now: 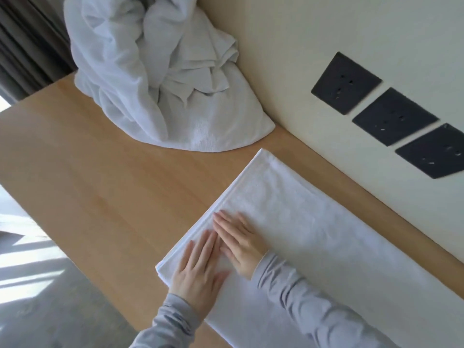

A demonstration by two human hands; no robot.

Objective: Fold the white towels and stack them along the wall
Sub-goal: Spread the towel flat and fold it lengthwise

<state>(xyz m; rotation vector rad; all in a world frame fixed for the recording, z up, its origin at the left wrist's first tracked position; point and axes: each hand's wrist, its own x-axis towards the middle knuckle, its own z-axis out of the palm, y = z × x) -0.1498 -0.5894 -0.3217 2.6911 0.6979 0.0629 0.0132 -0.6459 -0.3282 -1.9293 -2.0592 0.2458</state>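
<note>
A white towel [313, 222], folded into a long flat strip, lies on the wooden table [100, 177] and runs parallel to the wall [351, 33]. Its folded end points toward a crumpled heap of white towels [160, 79] piled in the far corner against the wall. My left hand [198, 267] lies flat on the strip near its left end, fingers straight. Beside it, my right hand [238, 244] presses flat on the same towel, its fingers touching those of the left hand. Both wrists wear grey sleeves.
Three black socket plates [394, 116] sit on the wall above the towel. A bare band of table separates the folded strip from the wall. A dark curtain [27, 46] hangs at the far left, and the table's near edge drops to a grey floor [50, 297].
</note>
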